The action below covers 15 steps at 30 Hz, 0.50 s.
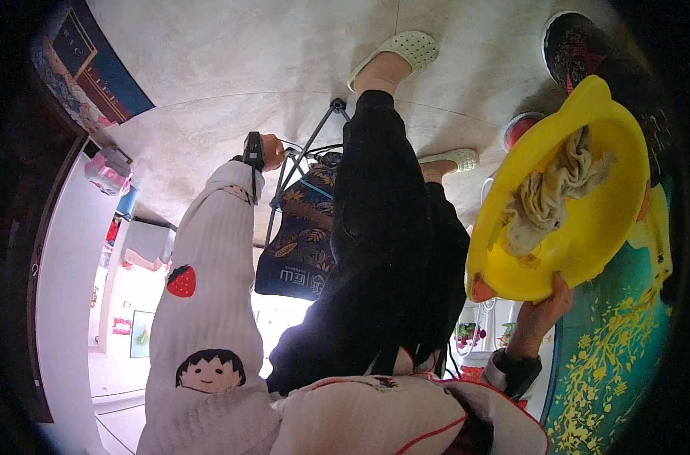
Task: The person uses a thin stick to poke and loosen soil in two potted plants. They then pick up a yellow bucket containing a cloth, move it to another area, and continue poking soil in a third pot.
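Observation:
My left hand, with a black device strapped at the wrist, is closed on the metal frame of a folding stool or chair with dark, leaf-printed fabric. The chair is beside my legs, and part of it is hidden behind them. With my right hand I grip the lower rim of a yellow plastic basin. The basin is tilted, its inside facing me. A crumpled, stained, pale cloth lies in it.
My feet in pale green clogs stand on the light floor. A printed mat is at upper left. A dark round-ended object and a red round item are near the basin. A green surface with yellow flower pattern runs along the right.

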### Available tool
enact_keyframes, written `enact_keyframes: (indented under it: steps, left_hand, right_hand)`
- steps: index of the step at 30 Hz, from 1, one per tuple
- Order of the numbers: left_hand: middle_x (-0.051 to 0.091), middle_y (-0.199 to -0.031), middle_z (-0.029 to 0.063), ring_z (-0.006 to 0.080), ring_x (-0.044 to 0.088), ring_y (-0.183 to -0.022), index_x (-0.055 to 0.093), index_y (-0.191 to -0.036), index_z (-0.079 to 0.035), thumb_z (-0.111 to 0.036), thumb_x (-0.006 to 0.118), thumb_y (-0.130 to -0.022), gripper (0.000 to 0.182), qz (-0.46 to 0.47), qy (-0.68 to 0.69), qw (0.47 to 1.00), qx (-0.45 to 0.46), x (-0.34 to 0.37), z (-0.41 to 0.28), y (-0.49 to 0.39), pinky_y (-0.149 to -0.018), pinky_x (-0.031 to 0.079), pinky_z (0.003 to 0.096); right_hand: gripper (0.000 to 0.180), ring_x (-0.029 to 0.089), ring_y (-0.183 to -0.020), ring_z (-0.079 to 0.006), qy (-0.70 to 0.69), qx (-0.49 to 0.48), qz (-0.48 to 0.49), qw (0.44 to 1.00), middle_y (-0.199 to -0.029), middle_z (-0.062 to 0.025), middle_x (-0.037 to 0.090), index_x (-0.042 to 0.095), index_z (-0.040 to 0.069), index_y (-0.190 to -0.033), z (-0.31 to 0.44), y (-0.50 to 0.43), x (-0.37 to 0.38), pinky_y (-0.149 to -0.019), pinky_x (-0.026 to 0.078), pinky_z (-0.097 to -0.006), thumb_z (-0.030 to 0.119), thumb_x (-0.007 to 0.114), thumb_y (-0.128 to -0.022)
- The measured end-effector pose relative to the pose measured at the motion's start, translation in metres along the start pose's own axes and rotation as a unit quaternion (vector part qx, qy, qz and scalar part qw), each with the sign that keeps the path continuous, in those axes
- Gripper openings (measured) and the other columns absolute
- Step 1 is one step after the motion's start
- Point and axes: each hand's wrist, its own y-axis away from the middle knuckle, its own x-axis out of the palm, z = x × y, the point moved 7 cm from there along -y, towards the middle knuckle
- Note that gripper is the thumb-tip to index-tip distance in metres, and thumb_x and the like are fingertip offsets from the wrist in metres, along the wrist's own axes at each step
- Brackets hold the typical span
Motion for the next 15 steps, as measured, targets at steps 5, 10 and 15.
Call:
enact_keyframes:
  steps: [5,10,15]
  left_hand:
    - [0.066,-0.069,0.0140,0.0340,0.065,-0.066,0.068,-0.067,-0.011,-0.033,0.058,-0.080,0.027,-0.039,-0.069,0.995,0.067,0.034,0.014,0.001,-0.060,0.051,0.0468]
    - [0.068,-0.072,0.0159,0.0358,0.067,-0.068,0.071,-0.068,-0.009,-0.024,0.060,-0.073,0.018,0.079,-0.090,0.993,0.001,0.063,0.028,0.021,-0.062,0.054,0.0467]
    - [0.071,-0.089,0.0164,0.0346,0.068,-0.089,0.074,-0.085,-0.011,-0.024,0.063,-0.078,0.018,0.074,-0.031,0.996,0.050,0.070,0.004,0.041,-0.079,0.054,0.0456]
  right_hand:
    - [0.038,0.060,-0.111,-0.0252,0.108,-0.075,0.007,0.991,-0.128,-0.0156,0.057,0.050,-0.002,-0.129,-0.002,-0.026,0.031,-0.094,0.051,-0.0383,0.010,0.056,-0.093]
    - [0.034,0.061,-0.105,-0.0214,0.123,-0.176,0.110,0.970,-0.122,-0.0118,0.061,0.054,-0.002,-0.126,-0.030,-0.106,0.130,-0.090,0.051,-0.0347,0.009,0.058,-0.093]
    - [0.032,0.063,-0.095,-0.0162,0.022,-0.151,0.110,0.982,-0.114,-0.0075,0.066,0.058,0.001,-0.123,-0.085,-0.194,0.219,-0.082,0.051,-0.0292,0.009,0.061,-0.092]
